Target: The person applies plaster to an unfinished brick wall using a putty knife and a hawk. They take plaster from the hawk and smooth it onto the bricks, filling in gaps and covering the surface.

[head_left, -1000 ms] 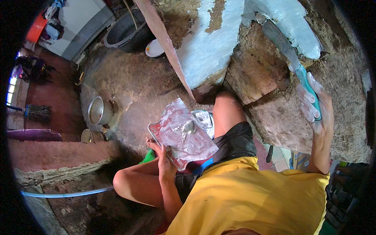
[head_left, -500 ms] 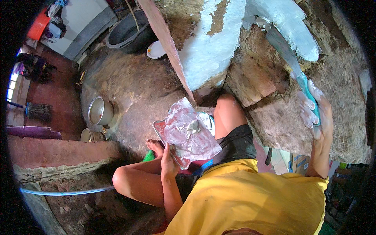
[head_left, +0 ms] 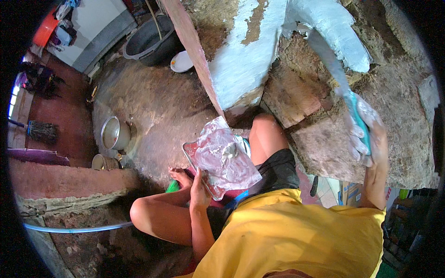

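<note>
My left hand (head_left: 200,192) grips the near edge of a plaster-smeared sheet on a red tray (head_left: 222,160), with a lump of white paste on it, held above my lap. My right hand (head_left: 365,134), dusted white, is closed round the turquoise handle of a long metal putty knife (head_left: 330,58). The blade reaches up to white plaster (head_left: 345,44) on the rough, crumbly wall (head_left: 301,92) at the upper right. Beside that stands a partly whitened corner with a pink edge (head_left: 241,65). A pale item behind the tray is mostly hidden.
My bent legs (head_left: 157,213) rest low on the stained floor (head_left: 130,92). Further off are a dark tub (head_left: 143,53), a white plate (head_left: 182,61), a metal pot (head_left: 116,133) and a small bucket (head_left: 103,163). A blue hose (head_left: 79,229) runs along the lower left.
My right hand and the knife handle have come down and slightly left, while the blade's tip stays near the plaster. My left hand holds the tray nearly still, shifted slightly rightward.
</note>
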Motion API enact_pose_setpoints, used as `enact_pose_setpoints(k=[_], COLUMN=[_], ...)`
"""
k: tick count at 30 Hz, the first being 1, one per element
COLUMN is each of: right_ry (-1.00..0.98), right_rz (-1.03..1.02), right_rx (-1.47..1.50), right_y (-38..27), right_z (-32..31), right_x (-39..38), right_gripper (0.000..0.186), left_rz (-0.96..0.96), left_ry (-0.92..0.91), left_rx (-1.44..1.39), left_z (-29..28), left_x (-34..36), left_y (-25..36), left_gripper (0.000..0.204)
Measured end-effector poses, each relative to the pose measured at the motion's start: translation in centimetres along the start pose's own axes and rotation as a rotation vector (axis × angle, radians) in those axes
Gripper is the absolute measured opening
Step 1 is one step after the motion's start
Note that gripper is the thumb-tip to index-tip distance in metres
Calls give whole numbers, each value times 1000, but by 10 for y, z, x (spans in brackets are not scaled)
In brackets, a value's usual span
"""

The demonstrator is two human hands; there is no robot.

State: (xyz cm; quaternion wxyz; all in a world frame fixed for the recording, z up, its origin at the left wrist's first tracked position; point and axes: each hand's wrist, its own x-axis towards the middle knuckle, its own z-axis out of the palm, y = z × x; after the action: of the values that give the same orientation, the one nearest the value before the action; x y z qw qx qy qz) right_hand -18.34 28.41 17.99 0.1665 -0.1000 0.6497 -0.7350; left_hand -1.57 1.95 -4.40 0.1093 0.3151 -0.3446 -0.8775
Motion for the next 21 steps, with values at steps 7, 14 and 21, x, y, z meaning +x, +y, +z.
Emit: enact_pose_setpoints(k=[7, 14, 21], right_ry=[-57, -63, -46], right_rz=[-12, 36, 47], right_rx=[84, 201, 256], right_y=[11, 18, 24], right_z=[-4, -7, -7], right_x=[28, 32, 32], right_gripper=[43, 41, 40], left_rz=[29, 20, 14], left_ry=[16, -6, -35], left_rx=[36, 76, 19], left_z=[-2, 0, -2], left_x=[1, -4, -2], left_y=[-1, 4, 2], left_gripper=[37, 36, 36])
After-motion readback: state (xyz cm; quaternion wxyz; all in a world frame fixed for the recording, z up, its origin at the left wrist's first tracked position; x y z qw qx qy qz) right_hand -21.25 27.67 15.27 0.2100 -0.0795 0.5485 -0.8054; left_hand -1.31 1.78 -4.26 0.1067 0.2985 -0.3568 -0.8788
